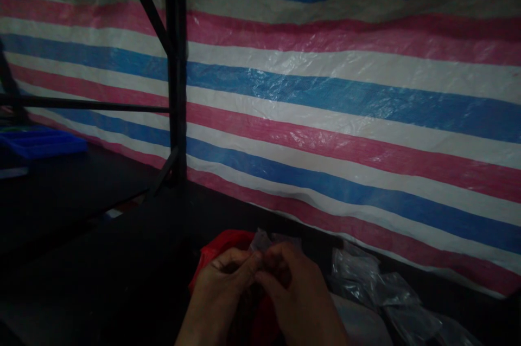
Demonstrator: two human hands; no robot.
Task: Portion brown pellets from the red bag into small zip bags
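My left hand (222, 292) and my right hand (299, 292) are close together at the bottom centre, thumbs and fingers pinched near each other. What lies between the fingertips is too small and dark to make out. Behind and below the hands is a red bag or container (222, 240), partly covered by them. A piece of clear plastic (260, 239) shows just beyond the fingertips.
Several clear plastic bags (391, 289) lie to the right, beside a pale rounded object (360, 321). A blue tray (49, 142) rests on the dark table (101, 178) at the left. A black metal frame (177, 75) stands before a striped plastic sheet (325, 134).
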